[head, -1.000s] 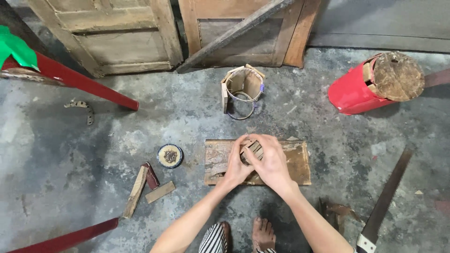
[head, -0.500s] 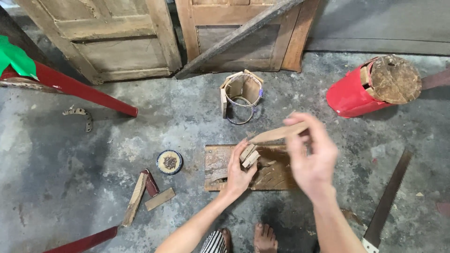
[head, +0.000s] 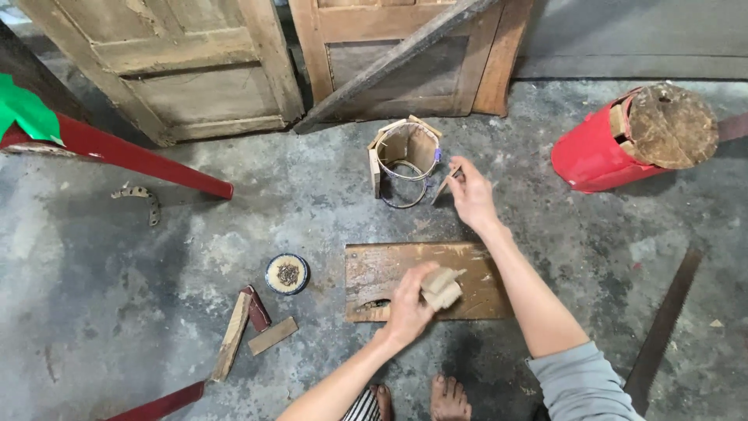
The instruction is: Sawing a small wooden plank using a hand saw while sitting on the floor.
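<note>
On the board [head: 389, 269], the left hand [head: 409, 304] grips 1 wood scrap [head: 442, 287]; the right hand [head: 471, 195] apparently pinches a strip [head: 447, 183] beside the can [head: 407, 160].

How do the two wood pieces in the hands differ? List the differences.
The wood block in the left hand is chunky and pale; the wood strip in the right hand is thin, flat and darker. The wood block is held over the board; the wood strip is held beside the small wooden frame, off the board. Both are small bare wood offcuts, each gripped in one hand.
</note>
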